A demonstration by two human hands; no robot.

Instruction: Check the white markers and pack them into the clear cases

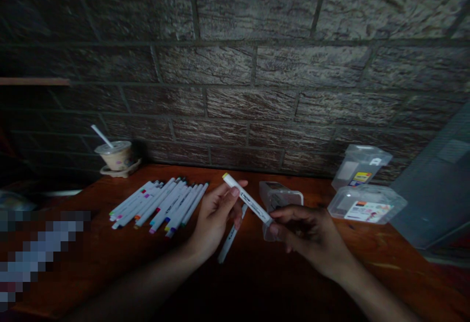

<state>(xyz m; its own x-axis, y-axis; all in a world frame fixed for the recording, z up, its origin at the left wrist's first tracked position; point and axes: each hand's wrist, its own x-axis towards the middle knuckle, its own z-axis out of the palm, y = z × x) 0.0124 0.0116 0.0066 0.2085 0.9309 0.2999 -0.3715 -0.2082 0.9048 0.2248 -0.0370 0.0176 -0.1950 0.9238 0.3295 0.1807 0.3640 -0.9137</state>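
A white marker [253, 203] with a yellow end is held slantwise between my two hands. My left hand [216, 209] pinches it near the yellow end, thumb on top. At the lower end, the fingers of my right hand [306, 229] are closed on the same marker. Under my left hand, a second white marker [228, 243] lies on the wooden table [176, 273], partly covered by the fingers. Behind my right hand a clear plastic case [281, 195] rests on its side; the hand hides part of it.
Several white markers [161, 207] with coloured ends lie in a row on the left. A lidded cup with a straw [115, 154] stands on a coaster at the back left. Two clear plastic containers [362, 165] [367, 204] sit at the right. A brick wall [235, 102] rises behind.
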